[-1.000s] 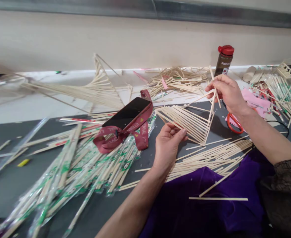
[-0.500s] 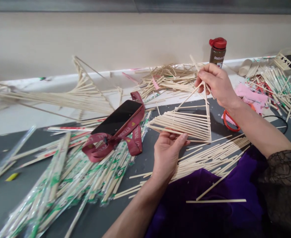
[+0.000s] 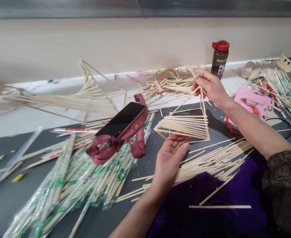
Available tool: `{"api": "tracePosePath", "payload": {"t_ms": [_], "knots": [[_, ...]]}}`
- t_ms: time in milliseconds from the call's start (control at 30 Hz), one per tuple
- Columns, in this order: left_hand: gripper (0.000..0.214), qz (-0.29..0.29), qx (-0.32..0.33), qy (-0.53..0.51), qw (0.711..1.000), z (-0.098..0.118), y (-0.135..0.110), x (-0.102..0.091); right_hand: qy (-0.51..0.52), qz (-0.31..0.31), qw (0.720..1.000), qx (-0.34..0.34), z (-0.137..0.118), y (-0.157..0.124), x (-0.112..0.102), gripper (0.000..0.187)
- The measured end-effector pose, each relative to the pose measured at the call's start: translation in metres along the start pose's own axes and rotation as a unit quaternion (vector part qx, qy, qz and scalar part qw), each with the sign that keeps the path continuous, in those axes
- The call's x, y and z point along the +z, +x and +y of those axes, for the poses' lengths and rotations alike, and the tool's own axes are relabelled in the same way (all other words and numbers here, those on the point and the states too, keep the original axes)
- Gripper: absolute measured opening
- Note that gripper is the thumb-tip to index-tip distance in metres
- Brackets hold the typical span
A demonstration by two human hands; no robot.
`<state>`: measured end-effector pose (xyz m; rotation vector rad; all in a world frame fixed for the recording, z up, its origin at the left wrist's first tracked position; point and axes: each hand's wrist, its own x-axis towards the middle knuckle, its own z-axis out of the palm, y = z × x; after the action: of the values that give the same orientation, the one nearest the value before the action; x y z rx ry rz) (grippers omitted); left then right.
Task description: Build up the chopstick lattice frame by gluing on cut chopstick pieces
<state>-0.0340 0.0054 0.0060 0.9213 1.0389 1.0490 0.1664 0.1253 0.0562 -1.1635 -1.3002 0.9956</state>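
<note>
A small frame of pale wooden sticks [image 3: 185, 126], with a row of sticks laid side by side across its face, stands tilted over the grey table. My right hand [image 3: 211, 88] pinches the top of this frame, where several slanting sticks meet. At its lower front edge is my left hand [image 3: 171, 155], palm up, fingers loosely curled and thumb apart from them. The fingertips are at the lowest sticks; whether they bear any weight cannot be made out. Loose sticks [image 3: 210, 160] lie below the frame, and two more rest on the purple cloth [image 3: 210, 191] on my lap.
A phone [image 3: 122, 119] with a red strap tops a heap of wrapped chopsticks [image 3: 93, 185] at left. A larger twisted stick structure [image 3: 86, 100] stands behind. Further right are a stick pile [image 3: 170, 81], a bottle [image 3: 220, 59], pink paper [image 3: 253, 99] and orange-handled scissors [image 3: 231, 127].
My left thumb has come away from the frame's lower edge and the hand has loosened. The frame has tipped slightly in my right hand's pinch. The whole view has shifted a little.
</note>
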Motion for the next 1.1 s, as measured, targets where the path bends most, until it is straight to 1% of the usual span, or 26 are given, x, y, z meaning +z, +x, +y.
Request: {"api": "tracePosePath", "payload": {"t_ms": [100, 133, 167, 200, 233, 300, 333, 367, 400, 467, 533, 633, 767, 933, 1000, 1100], "knots": [[0.037, -0.031, -0.066, 0.078, 0.994, 0.013, -0.014, -0.017, 0.013, -0.001, 1.0, 0.0, -0.001, -0.003, -0.001, 0.014], [0.033, -0.041, -0.085, 0.112, 0.989, 0.019, -0.018, -0.024, 0.016, -0.003, 1.0, 0.002, -0.001, -0.004, -0.002, 0.015], [0.026, -0.041, -0.085, 0.143, 0.985, 0.025, -0.021, -0.032, 0.019, -0.004, 1.0, 0.005, -0.001, -0.004, -0.001, 0.016], [0.022, -0.014, -0.055, 0.172, 0.983, 0.031, -0.023, -0.039, 0.021, -0.005, 1.0, 0.008, 0.0, -0.004, -0.001, 0.016], [0.018, 0.029, -0.01, 0.193, 0.981, 0.037, -0.022, -0.045, 0.023, -0.006, 1.0, 0.01, 0.0, -0.004, -0.001, 0.016], [0.012, 0.137, 0.1, 0.2, 0.965, 0.048, -0.013, -0.056, 0.026, -0.008, 1.0, 0.011, 0.002, -0.004, -0.001, 0.016], [0.01, 0.153, 0.123, 0.181, 0.964, 0.052, -0.005, -0.06, 0.028, -0.008, 1.0, 0.01, 0.002, -0.004, 0.0, 0.016], [0.01, 0.151, 0.127, 0.147, 0.969, 0.054, 0.005, -0.063, 0.031, -0.009, 0.999, 0.009, 0.002, -0.005, 0.0, 0.016], [0.012, 0.146, 0.116, 0.118, 0.975, 0.055, 0.015, -0.065, 0.034, -0.01, 0.999, 0.006, 0.002, -0.005, 0.0, 0.016], [0.024, 0.108, 0.047, 0.124, 0.985, 0.054, 0.037, -0.065, 0.038, -0.013, 0.999, -0.001, 0.001, -0.006, 0.001, 0.015], [0.034, 0.101, 0.038, 0.138, 0.984, 0.05, 0.054, -0.061, 0.034, -0.017, 0.999, -0.011, 0.001, -0.007, 0.002, 0.013], [0.045, 0.061, 0.015, 0.164, 0.985, 0.042, 0.068, -0.051, 0.024, -0.025, 0.999, -0.017, 0.002, -0.005, 0.001, 0.013], [0.046, 0.032, -0.001, 0.15, 0.988, 0.034, 0.07, -0.041, 0.022, -0.032, 0.999, -0.005, 0.004, -0.005, -0.002, 0.013], [0.041, 0.036, -0.024, 0.063, 0.997, 0.028, 0.07, -0.038, 0.007, -0.043, 0.999, -0.031, -0.001, -0.013, -0.002, 0.012], [0.038, 0.046, -0.038, 0.032, 0.998, 0.031, 0.068, -0.035, 0.008, -0.045, 0.998, -0.045, -0.005, -0.017, -0.002, 0.012], [0.033, 0.072, -0.076, -0.003, 0.995, 0.043, 0.062, -0.029, 0.011, -0.034, 0.997, -0.068, -0.009, -0.022, -0.003, 0.013]]}}
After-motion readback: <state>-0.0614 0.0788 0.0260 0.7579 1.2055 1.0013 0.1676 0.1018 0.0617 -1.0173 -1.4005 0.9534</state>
